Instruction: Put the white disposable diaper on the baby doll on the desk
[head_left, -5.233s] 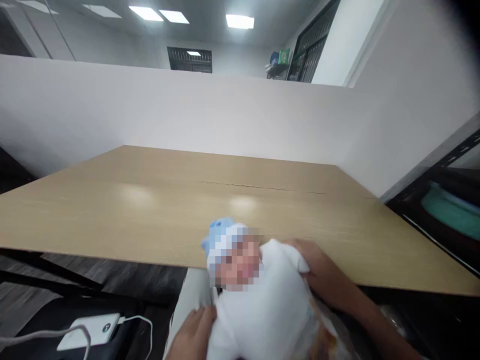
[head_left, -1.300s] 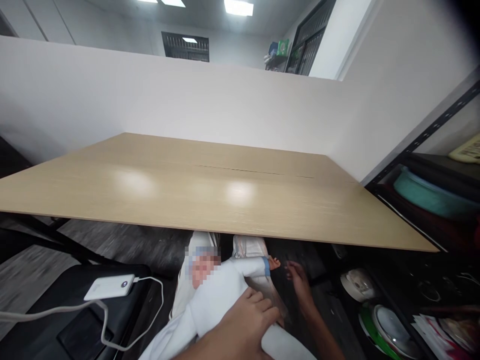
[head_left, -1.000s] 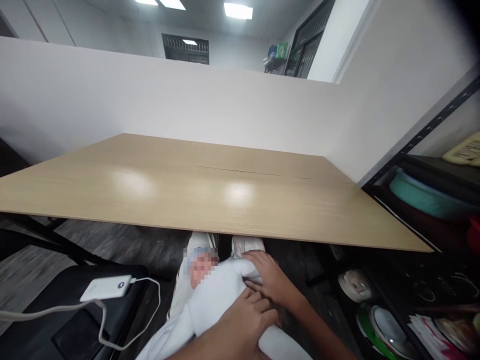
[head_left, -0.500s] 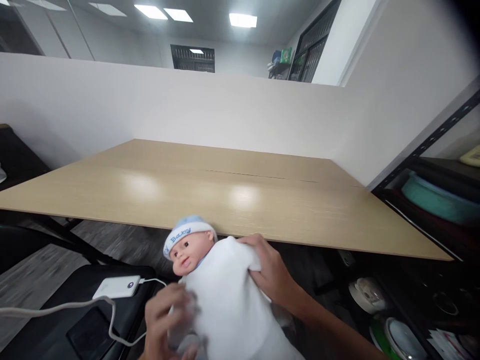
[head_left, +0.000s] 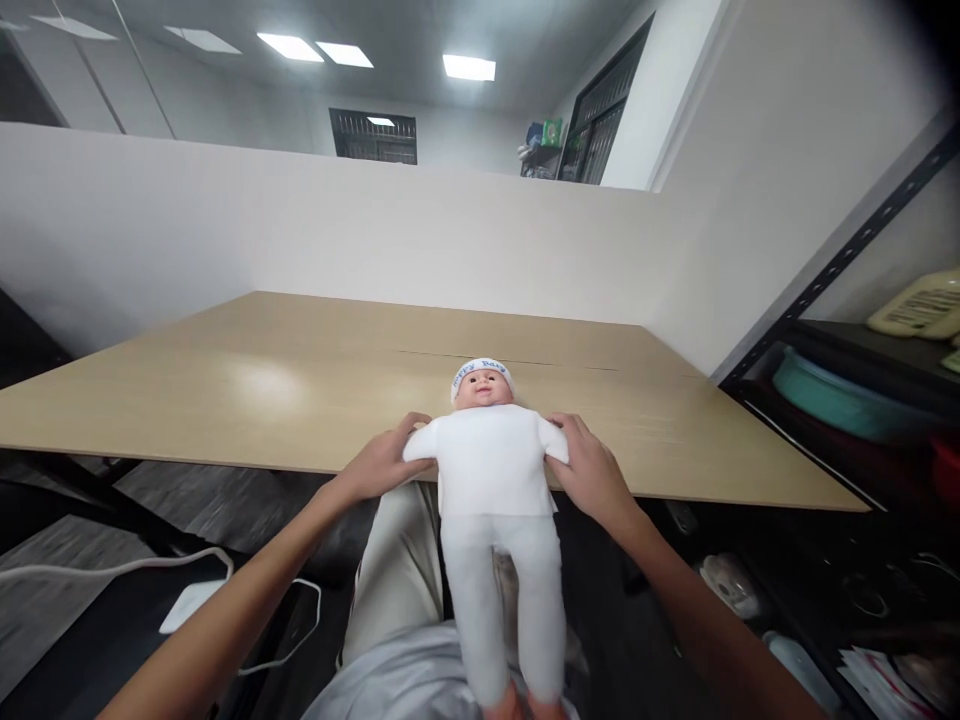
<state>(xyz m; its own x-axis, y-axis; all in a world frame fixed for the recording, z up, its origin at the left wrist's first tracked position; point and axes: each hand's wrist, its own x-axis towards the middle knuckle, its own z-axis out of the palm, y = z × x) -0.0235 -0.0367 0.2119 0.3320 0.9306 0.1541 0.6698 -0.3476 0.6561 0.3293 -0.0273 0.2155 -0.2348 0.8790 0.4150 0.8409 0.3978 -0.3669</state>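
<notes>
A baby doll (head_left: 491, 480) in white clothes faces me, its head and shoulders over the near edge of the table and its legs hanging down toward my lap. It wears a white cap (head_left: 484, 370) with blue lettering. My left hand (head_left: 386, 460) is closed around the doll's sleeved arm on the left side. On the other side, my right hand (head_left: 592, 470) grips the opposite arm the same way. Both arms of the doll are stretched outward. Its bare feet show at the bottom of the view.
The wooden table (head_left: 337, 380) runs back to a white partition (head_left: 420, 230). At right, a black shelf holds a teal basin (head_left: 840, 400) and a cream-coloured item (head_left: 919, 305). A white power bank (head_left: 187, 605) with a cable lies on a black seat at lower left.
The doll has swung from tilted at the left to upright and centred, facing me. My left hand has moved from beside its body to its arm; both hands now hold its arms.
</notes>
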